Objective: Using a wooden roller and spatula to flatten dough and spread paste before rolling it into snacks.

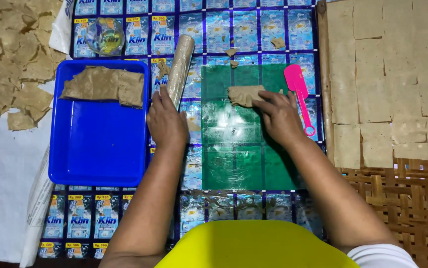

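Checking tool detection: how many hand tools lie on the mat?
2. A rolling pin lies under the left hand, right of the blue tray. A pink spatula lies beside the right hand. More may be hidden.

Bright, even overhead light; glare on the green sheet (233, 149) and mat (253, 30); sharp focus, corners dimmer.

Mat of joined blue sachet wrappers (233, 30), on it blue tray (99, 154), green plastic sheet (238, 159), pink scraper (299, 94), wrapped rolling pin (180, 64), glass lid (105, 36)
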